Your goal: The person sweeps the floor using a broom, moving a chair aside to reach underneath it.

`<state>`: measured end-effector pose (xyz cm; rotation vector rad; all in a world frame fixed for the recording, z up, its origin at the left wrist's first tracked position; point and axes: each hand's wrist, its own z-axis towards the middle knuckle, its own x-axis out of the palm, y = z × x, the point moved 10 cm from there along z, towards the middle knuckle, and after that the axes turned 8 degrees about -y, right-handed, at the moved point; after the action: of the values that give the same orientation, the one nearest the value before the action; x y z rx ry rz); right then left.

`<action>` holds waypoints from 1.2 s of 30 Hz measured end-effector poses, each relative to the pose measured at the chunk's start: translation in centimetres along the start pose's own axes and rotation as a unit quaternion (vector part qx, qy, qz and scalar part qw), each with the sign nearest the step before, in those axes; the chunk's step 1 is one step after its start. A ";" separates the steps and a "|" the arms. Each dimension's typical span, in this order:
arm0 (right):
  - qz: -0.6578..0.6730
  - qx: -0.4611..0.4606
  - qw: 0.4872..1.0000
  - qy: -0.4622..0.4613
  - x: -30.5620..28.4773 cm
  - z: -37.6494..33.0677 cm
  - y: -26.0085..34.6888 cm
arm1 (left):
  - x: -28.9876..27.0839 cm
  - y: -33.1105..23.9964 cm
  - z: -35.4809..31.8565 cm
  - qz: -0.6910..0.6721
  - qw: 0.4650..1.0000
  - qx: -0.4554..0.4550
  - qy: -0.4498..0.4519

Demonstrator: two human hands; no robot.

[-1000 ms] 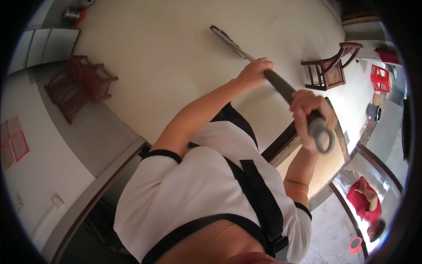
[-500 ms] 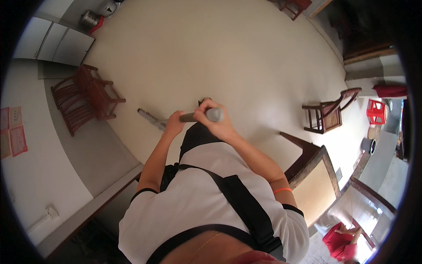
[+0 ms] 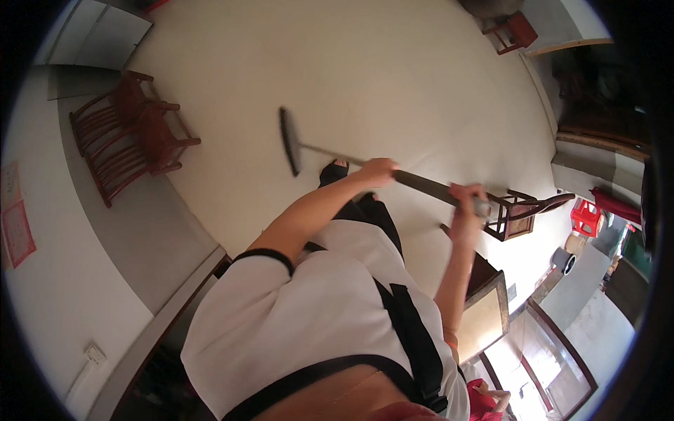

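A long-handled broom [image 3: 428, 186] slants across in front of me, its wide, narrow dark head at the floor on the left. The head is smeared by motion, so its bristles do not show clearly. My left hand [image 3: 379, 173] is wrapped round the handle partway down. Around the thick grey top end closes my right hand [image 3: 467, 205], somewhat blurred, out to my right. My feet in dark trousers show just below the handle.
Wooden chairs [image 3: 151, 137] stand against the left wall. At the right are another wooden chair [image 3: 516, 217], a red plastic stool [image 3: 586, 218] and a wood-framed panel [image 3: 484, 312]. A small red-brown seat [image 3: 519, 31] stands far right. A person in red [image 3: 484, 401] is at the lower right.
Both hands have moved right, the right hand farthest, and are wider apart on the handle. The broom's head has swung away from me and to the right across the floor.
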<state>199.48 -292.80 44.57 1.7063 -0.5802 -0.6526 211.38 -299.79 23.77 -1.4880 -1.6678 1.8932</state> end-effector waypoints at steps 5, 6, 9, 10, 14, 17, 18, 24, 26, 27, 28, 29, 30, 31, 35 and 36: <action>0.046 -0.106 0.989 -0.096 -4.7 1.4 9.0 | 1.1 -10.5 8.3 -0.073 0.992 0.099 0.024; 0.057 -0.115 0.986 -0.105 -5.1 1.7 10.0 | 0.9 -11.8 9.6 -0.068 0.993 0.094 0.032; -0.075 -0.173 0.977 -0.097 -4.0 2.7 12.2 | -0.5 -13.4 12.5 -0.076 0.989 0.125 -0.013; -0.058 -0.164 0.981 -0.087 -3.4 2.7 12.4 | -0.4 -13.6 12.8 -0.070 0.990 0.126 0.002; -0.016 -0.281 0.960 0.007 -2.4 2.1 16.3 | -4.5 -16.9 11.6 -0.043 0.988 0.137 0.063; 0.039 -0.356 0.928 0.099 -0.4 2.4 18.4 | -8.1 -16.5 10.4 -0.032 0.990 0.138 0.016; 0.062 -0.358 0.925 0.114 0.4 2.9 18.8 | -9.6 -15.7 10.1 -0.041 0.994 0.099 0.000; 0.134 -0.223 0.945 0.198 9.2 8.6 16.1 | -19.6 -8.1 7.3 0.026 0.996 0.020 -0.080; 0.148 -0.103 0.952 0.246 15.0 10.3 12.9 | -23.2 -1.6 5.7 0.044 0.986 -0.107 -0.116; 0.158 -0.030 0.947 0.277 18.6 10.7 10.8 | -25.1 1.6 4.5 0.062 0.978 -0.149 -0.132; 0.155 -0.017 0.938 0.311 22.3 11.1 9.3 | -26.9 5.0 3.2 0.078 0.968 -0.190 -0.146; 0.150 -0.004 0.928 0.341 26.2 11.4 7.7 | -28.7 8.5 2.0 0.102 0.960 -0.202 -0.165; 0.142 -0.014 0.923 0.358 29.9 11.7 6.9 | -30.6 11.9 0.9 0.125 0.950 -0.216 -0.187; 0.133 -0.023 0.918 0.374 33.4 11.9 6.1 | -32.0 15.4 0.0 0.115 0.947 -0.234 -0.188; 0.108 0.033 0.925 0.363 43.2 13.2 1.7 | -34.9 26.6 -1.6 0.098 0.947 -0.275 -0.136; 0.100 0.038 0.932 0.347 44.0 13.9 1.3 | -35.3 27.8 -1.1 0.100 0.952 -0.270 -0.107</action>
<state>221.66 -332.78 37.92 1.7752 -0.2627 0.1375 240.81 -333.44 19.43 -1.7441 -2.3610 1.8359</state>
